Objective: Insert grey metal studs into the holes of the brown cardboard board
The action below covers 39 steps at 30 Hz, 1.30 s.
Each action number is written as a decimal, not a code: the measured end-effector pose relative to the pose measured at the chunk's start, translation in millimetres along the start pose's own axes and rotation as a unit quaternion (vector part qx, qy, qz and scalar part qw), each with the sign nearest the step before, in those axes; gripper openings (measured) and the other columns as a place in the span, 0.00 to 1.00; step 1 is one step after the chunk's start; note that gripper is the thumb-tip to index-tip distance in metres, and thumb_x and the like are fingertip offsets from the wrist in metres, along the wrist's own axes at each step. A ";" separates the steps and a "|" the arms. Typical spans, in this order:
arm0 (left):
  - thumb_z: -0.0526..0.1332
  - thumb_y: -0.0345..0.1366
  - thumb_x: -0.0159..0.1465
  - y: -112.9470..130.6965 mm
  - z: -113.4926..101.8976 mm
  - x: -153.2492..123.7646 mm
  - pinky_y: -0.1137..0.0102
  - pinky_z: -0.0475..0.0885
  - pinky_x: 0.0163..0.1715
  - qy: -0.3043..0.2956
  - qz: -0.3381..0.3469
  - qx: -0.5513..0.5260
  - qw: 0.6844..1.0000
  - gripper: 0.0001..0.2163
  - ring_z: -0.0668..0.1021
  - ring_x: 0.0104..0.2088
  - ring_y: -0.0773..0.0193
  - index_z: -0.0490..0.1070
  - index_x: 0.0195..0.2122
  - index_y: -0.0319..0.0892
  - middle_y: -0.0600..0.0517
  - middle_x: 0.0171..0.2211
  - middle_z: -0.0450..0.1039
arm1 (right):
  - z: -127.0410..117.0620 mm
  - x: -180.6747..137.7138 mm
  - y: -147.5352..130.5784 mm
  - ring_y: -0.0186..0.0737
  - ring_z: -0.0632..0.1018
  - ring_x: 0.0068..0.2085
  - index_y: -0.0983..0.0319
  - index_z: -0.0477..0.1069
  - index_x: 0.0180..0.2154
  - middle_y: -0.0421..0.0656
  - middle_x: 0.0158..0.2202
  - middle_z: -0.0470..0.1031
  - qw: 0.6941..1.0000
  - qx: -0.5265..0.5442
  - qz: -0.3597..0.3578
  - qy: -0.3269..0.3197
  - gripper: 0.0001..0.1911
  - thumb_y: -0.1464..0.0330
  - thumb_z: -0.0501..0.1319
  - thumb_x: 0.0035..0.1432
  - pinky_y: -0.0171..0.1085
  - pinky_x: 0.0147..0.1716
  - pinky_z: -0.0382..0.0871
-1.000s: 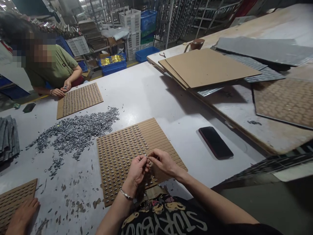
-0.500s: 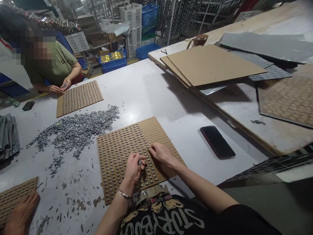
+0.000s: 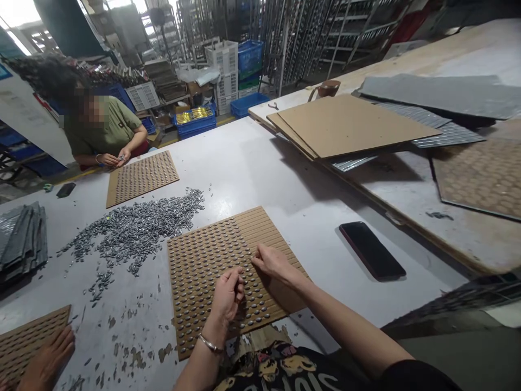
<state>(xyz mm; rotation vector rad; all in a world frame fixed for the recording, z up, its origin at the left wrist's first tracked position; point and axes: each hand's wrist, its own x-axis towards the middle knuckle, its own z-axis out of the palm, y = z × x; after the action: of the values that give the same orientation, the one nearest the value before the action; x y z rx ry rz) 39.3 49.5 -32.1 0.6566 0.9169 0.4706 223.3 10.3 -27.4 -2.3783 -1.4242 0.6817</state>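
A brown grooved board (image 3: 264, 228) lies in front of me, with rows of small silvery oval metal pieces (image 3: 203, 250) set over its left and middle part. Its right strip shows bare grooves. Above the middle of the board, my left hand (image 3: 229, 293) is closed, palm turned inward; small metal pieces showed in its fingers a moment ago, but the curled fingers now hide most of them. Just right of it, my right hand (image 3: 271, 262) pinches down at the edge of the filled rows. Whatever its fingertips hold is hidden.
A loose pile of metal pieces (image 3: 138, 228) spreads left of my board. A phone (image 3: 372, 251) lies to the right, near stacked brown sheets (image 3: 358, 125). A co-worker (image 3: 109, 127) sits at another board (image 3: 142, 176); another person's hand (image 3: 51, 355) rests lower left.
The camera view has tilted up slightly, so everything sits lower in the picture. My left hand's fingers have curled closer together; my right hand stays pinched at nearly the same place on the board.
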 end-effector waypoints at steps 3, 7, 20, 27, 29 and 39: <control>0.71 0.43 0.50 1.1 -0.1 -2.1 0.79 0.62 0.19 -0.011 0.001 -0.038 0.999 0.22 0.70 0.23 0.74 0.69 0.41 0.37 0.53 0.28 0.70 | 4.9 3.0 1.8 0.37 0.74 0.31 0.62 0.68 0.31 0.43 0.29 0.76 0.998 0.050 0.011 0.034 0.10 0.63 0.57 0.61 0.34 0.27 0.54; 0.72 0.42 0.49 -0.8 1.6 -0.8 0.80 0.61 0.18 -0.002 0.006 -0.034 0.999 0.20 0.70 0.22 0.73 0.65 0.37 0.39 0.52 0.29 0.73 | 9.8 10.3 1.2 0.36 0.71 0.29 0.61 0.68 0.29 0.42 0.28 0.74 0.998 0.041 0.035 0.035 0.08 0.65 0.57 0.59 0.34 0.26 0.51; 0.75 0.46 0.43 -15.8 20.9 -10.6 0.81 0.50 0.14 -0.038 -0.031 -0.031 0.998 0.23 0.63 0.18 0.79 0.65 0.29 0.36 0.56 0.24 0.65 | 15.5 -55.6 -3.2 0.35 0.71 0.29 0.61 0.70 0.31 0.38 0.27 0.72 0.933 0.341 -0.115 0.015 0.14 0.59 0.55 0.61 0.33 0.29 0.64; 0.73 0.48 0.44 -26.6 30.0 -20.4 0.80 0.47 0.13 -0.035 -0.056 -0.012 0.998 0.23 0.61 0.17 0.78 0.65 0.28 0.36 0.56 0.22 0.63 | 2.2 -82.1 3.4 0.37 0.74 0.33 0.60 0.73 0.35 0.41 0.31 0.76 0.942 0.301 -0.151 0.012 0.09 0.63 0.57 0.60 0.35 0.34 0.66; 0.72 0.47 0.46 -28.2 30.6 -23.6 0.80 0.50 0.13 -0.042 -0.063 -0.009 0.997 0.21 0.63 0.18 0.77 0.66 0.28 0.36 0.55 0.23 0.64 | 1.0 -82.4 7.4 0.37 0.74 0.33 0.60 0.72 0.32 0.41 0.30 0.76 0.955 0.254 -0.154 0.013 0.08 0.65 0.57 0.60 0.35 0.33 0.65; 0.69 0.46 0.51 -24.6 17.3 -37.2 0.78 0.61 0.17 -0.010 -0.049 -0.002 0.999 0.20 0.70 0.21 0.73 0.63 0.33 0.39 0.48 0.30 0.74 | 21.3 -47.4 7.8 0.37 0.73 0.29 0.61 0.72 0.28 0.41 0.26 0.75 0.979 0.183 0.031 0.080 0.10 0.67 0.54 0.56 0.34 0.30 0.61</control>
<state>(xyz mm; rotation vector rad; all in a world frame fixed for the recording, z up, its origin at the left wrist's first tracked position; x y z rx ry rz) 36.5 3.2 -20.5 0.6094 0.9238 0.3781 198.9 -35.2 -37.3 -2.1411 -1.0572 0.6823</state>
